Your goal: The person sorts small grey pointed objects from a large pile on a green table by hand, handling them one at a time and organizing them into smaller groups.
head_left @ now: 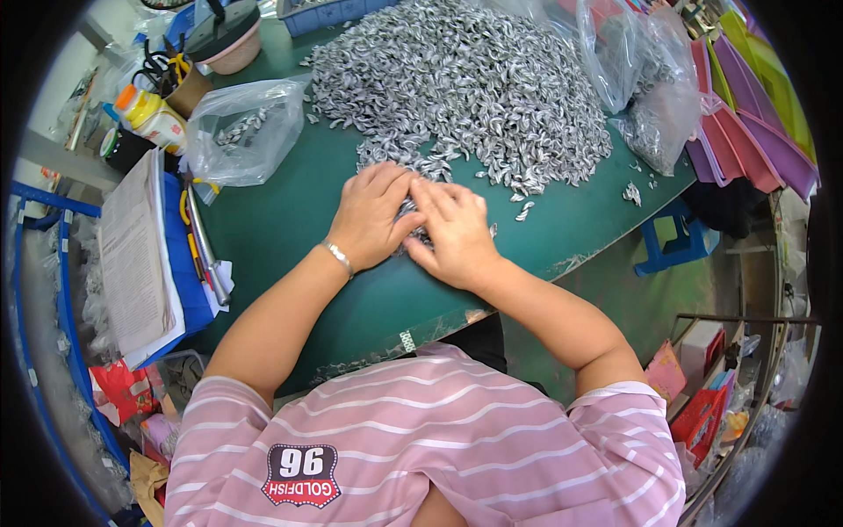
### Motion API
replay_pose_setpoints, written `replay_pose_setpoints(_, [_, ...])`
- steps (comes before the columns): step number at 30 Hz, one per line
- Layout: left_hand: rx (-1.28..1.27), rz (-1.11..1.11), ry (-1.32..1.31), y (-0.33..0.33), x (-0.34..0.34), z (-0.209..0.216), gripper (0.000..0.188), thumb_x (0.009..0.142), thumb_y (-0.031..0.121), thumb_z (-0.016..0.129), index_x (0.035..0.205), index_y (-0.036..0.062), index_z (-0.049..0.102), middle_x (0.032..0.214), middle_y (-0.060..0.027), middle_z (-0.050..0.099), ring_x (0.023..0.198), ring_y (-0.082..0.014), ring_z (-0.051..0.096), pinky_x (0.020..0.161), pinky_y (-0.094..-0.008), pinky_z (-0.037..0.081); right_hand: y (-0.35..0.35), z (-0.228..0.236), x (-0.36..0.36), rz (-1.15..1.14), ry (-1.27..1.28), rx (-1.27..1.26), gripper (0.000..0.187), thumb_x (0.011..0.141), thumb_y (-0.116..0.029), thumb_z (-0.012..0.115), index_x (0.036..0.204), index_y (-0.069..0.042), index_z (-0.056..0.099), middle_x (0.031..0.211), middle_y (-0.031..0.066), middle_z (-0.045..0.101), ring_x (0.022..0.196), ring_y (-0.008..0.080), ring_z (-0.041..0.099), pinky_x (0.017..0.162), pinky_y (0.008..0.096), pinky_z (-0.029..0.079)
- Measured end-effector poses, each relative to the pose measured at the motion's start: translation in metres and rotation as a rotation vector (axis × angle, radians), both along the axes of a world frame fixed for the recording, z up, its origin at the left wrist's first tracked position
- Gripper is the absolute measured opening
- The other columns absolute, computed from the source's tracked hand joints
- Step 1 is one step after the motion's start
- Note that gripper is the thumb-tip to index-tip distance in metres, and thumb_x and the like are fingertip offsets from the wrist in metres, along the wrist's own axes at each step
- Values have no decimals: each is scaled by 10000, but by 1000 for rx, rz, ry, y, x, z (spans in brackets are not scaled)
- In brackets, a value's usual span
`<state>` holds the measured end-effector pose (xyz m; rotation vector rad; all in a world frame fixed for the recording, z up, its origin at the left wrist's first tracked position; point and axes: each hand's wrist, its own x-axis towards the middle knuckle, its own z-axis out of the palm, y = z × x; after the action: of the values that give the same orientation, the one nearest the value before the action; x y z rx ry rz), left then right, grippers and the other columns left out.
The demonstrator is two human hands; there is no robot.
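Note:
A large heap of small silver twisted pieces (457, 83) covers the far middle of the green table (290, 237). At the near edge of the heap my left hand (376, 211) curves its fingers around a small batch of these pieces. My right hand (455, 230) meets it from the other side, its fingertips against the left fingers. Some of the batch shows between the two hands; the rest is hidden under my palms. A few loose pieces (524, 211) lie to the right of my right hand.
On the left are a clear plastic bag (250, 132) with some pieces, a yellow bottle (151, 119), a blue folder with papers (136, 255) and pens. Filled clear bags (663, 123) and colourful bins (746, 132) stand at the right. A blue stool (676, 241) is beyond the table's edge.

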<state>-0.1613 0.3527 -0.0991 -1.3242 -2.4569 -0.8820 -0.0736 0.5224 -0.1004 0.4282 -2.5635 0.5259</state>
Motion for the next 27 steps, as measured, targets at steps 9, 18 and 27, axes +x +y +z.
replay_pose_setpoints(9, [-215, 399, -133, -60, 30, 1, 500, 985, 304, 521, 1453, 132, 484, 1557, -93, 401, 1431, -347, 358, 1137, -590, 263, -24, -8, -67, 139, -20, 107, 564, 915, -463, 613, 1374, -142, 550, 1416, 120, 542, 1323, 334, 477, 1094, 604, 290])
replay_pose_setpoints(18, [-384, 245, -80, -85, 134, 14, 559, 916, 218, 635, 1453, 167, 488, 1571, -124, 354, 1451, -392, 292, 1102, -637, 280, -4, 14, 37, 88, -191, 227, 508, 907, -424, 651, 1348, -178, 594, 1476, 113, 483, 1369, 421, 392, 1071, 625, 322])
replay_pose_setpoints(27, [-273, 304, -168, -76, 127, 6, 711, 950, 374, 574, 1548, 93, 312, 1628, -129, 260, 1479, -385, 252, 1128, -666, 171, -45, 4, 43, 39, -220, 136, 569, 906, -422, 644, 1396, -148, 547, 1517, 150, 435, 1405, 347, 388, 1116, 641, 252])
